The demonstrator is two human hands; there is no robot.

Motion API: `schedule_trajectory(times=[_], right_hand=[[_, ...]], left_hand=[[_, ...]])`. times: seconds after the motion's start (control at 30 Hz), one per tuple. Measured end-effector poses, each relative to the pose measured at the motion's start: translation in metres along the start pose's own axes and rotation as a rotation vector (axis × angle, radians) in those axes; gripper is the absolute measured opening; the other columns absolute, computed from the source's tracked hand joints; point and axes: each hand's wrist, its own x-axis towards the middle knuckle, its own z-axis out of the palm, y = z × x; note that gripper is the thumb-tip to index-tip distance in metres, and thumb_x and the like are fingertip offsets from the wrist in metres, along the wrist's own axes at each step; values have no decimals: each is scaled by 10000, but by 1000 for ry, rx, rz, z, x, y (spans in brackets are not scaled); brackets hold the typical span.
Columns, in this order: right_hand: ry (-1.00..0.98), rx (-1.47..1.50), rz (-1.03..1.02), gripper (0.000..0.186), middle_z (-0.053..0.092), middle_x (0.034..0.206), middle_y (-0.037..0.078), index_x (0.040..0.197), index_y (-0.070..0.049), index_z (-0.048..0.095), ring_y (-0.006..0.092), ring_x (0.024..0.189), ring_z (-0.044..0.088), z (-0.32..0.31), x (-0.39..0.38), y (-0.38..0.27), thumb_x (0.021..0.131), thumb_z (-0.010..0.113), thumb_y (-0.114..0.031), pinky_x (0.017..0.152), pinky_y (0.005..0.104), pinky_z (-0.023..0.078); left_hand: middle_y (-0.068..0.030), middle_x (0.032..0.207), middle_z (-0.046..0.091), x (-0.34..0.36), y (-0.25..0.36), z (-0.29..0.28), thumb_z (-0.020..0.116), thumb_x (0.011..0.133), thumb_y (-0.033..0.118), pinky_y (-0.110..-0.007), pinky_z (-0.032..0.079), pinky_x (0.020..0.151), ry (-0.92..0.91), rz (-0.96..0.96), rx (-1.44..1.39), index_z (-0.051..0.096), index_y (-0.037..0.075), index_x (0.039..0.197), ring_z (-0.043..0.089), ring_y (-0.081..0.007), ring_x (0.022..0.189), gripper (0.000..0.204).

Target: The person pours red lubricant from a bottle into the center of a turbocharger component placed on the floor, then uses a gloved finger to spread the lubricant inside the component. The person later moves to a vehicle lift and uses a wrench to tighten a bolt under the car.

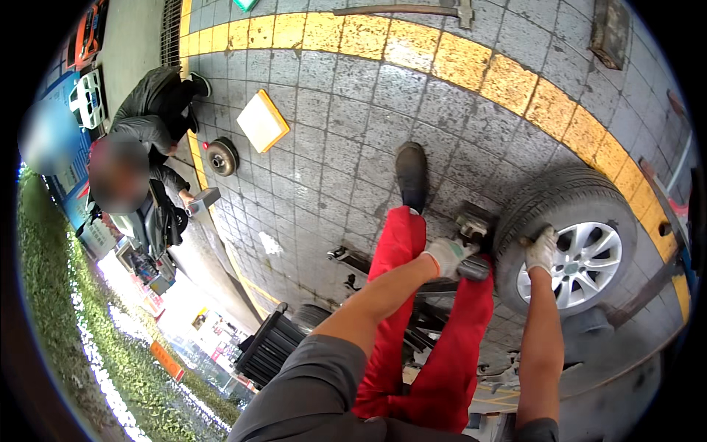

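My left hand (446, 258), in a whitish knit glove, is closed beside my dark boot, its fingertips partly hidden. Just beyond its fingers is a worn, dark metal block-shaped object (473, 219), whose kind I cannot make out. A car wheel with a black tyre (526, 210) and a silver spoked rim (589, 269) is to the right. Against the tyre's sidewall, by the rim's edge, rests my gloved right hand (542, 250), thumb apart from the fingers.
A yellow painted line (412, 44) curves across the grey tiled floor. Farther off are a long-handled hammer (434, 11), a wooden block (610, 33), a yellow-edged pad-like object (263, 121) and a round metal part (222, 157). A crouching person (147, 132) is at left, near a motorbike.
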Motion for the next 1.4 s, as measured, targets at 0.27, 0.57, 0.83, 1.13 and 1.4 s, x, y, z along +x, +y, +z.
schedule_trajectory(times=[0.27, 0.57, 0.83, 1.13, 1.4], right_hand=[[-32, 62, 51, 787, 545, 1463, 337, 1392, 25, 514, 496, 1368, 546, -7, 2, -9, 767, 927, -218, 1147, 503, 488], [-8, -33, 30, 761, 570, 1378, 302, 1341, -7, 507, 482, 1304, 584, 19, 11, 12, 768, 929, -276, 1115, 498, 505], [-15, -15, 94, 785, 573, 1369, 316, 1334, 40, 497, 495, 1262, 611, -1, 4, -10, 758, 945, -250, 1074, 497, 544], [-31, -7, 131, 740, 588, 1334, 304, 1308, 28, 516, 491, 1248, 619, 1, 4, -11, 763, 942, -235, 1062, 506, 544], [-83, -2, 216, 741, 583, 1364, 286, 1290, 10, 523, 468, 1241, 643, -12, -5, -27, 744, 961, -232, 1072, 493, 550]], left_hand=[[-263, 1358, 642, -8, -21, -45, 887, 752, 487, -486, 546, 1049, 107, -116, -317, 478, 134, 1591, 664, -419, 1239, 997], [-213, 1323, 704, -82, -149, -177, 979, 724, 407, -388, 561, 1028, 917, -232, -875, 470, -62, 1526, 694, -303, 1180, 1059], [-44, 962, 659, -127, -252, -271, 912, 856, 314, -290, 520, 590, 1083, -388, -1134, 527, -13, 1421, 600, -111, 688, 758], [-184, 1280, 636, -147, -247, -281, 910, 868, 370, -411, 562, 970, 1263, -412, -449, 513, -18, 1462, 653, -267, 1115, 813], [-270, 1409, 639, 24, -175, -369, 682, 1007, 434, -490, 557, 1056, 931, -416, 180, 582, 133, 1511, 650, -417, 1283, 595]])
